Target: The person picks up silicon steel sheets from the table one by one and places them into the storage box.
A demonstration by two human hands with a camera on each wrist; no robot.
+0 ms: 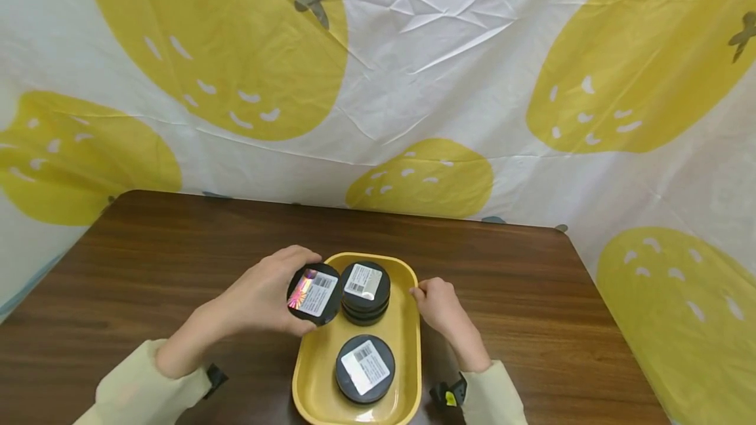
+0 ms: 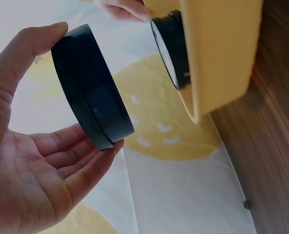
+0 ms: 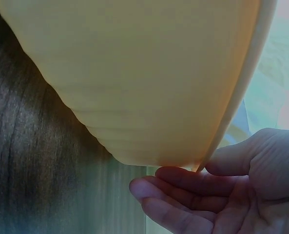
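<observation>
My left hand (image 1: 264, 294) grips a flat, round black container (image 1: 315, 294) by its edge, thumb on one side and fingers on the other. A white label with a pink-orange patch faces up on it, and the left wrist view shows a seam around its side. It is held at the left rim of a yellow tray (image 1: 415, 353). On the tray's far right side, my right hand (image 1: 440, 307) pinches the rim between thumb and fingers. Inside the tray stand a stack of similar black containers (image 1: 366, 287) at the far end and another labelled container (image 1: 365, 372) nearer me.
The tray rests on a dark brown wooden table (image 1: 520, 294). Behind the table hangs a white cloth (image 1: 413, 84) printed with big yellow fruit shapes. A dark strap (image 1: 215, 379) is on the left wrist, and another (image 1: 449, 393) is on the right.
</observation>
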